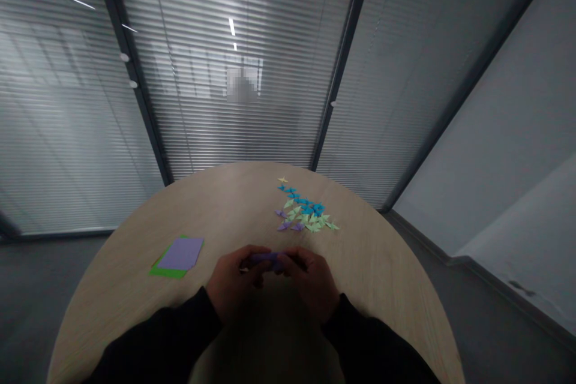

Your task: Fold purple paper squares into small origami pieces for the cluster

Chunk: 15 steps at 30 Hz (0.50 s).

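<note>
A small strip of folded purple paper (265, 257) is held level between my two hands, close to the near side of the table. My left hand (236, 276) pinches its left end, and my right hand (309, 279) pinches the right end. The fingers cover much of the paper, so its exact folds are hidden. Beyond my hands lies a cluster of small folded paper pieces: blue ones (312, 209), pale green ones (317, 223), several purple ones (285, 225) and a yellow one (282, 180).
Left of my hands, a stack of square paper sheets (182, 253) lies flat, purple over green. The round wooden table (216, 207) has a curved far edge. Behind it stand glass panels with blinds (252, 126), and a white wall (508, 162) rises on the right.
</note>
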Available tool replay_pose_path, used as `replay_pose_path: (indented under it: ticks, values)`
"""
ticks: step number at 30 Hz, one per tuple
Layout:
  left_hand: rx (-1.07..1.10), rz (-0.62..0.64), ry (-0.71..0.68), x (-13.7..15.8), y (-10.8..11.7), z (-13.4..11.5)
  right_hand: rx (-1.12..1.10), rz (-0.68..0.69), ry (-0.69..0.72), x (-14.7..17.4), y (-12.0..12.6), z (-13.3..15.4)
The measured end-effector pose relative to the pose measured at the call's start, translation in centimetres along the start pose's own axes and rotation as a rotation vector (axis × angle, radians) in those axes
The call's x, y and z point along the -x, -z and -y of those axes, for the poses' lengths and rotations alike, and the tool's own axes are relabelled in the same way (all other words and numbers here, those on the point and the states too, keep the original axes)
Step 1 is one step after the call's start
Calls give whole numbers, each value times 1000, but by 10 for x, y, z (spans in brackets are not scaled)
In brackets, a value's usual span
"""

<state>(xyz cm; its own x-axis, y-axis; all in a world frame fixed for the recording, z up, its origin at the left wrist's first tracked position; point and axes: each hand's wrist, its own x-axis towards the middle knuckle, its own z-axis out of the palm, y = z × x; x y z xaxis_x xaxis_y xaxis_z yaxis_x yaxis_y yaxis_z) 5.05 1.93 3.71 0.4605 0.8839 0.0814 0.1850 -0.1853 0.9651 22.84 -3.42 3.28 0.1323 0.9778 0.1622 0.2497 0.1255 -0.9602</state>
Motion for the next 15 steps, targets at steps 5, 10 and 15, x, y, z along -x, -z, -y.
replay_pose_path:
  ticks: [5, 10, 15]
  values:
    - [-3, 8, 12, 1, 0, -1, 70, -19, 14, 0, 1, 2]
    - [15, 8, 40, 2, -1, -4, 97, -36, 1, 0, 1, 4]
    - [31, 3, 36, 2, -2, -3, 127, -50, 19, 1, 0, 5]
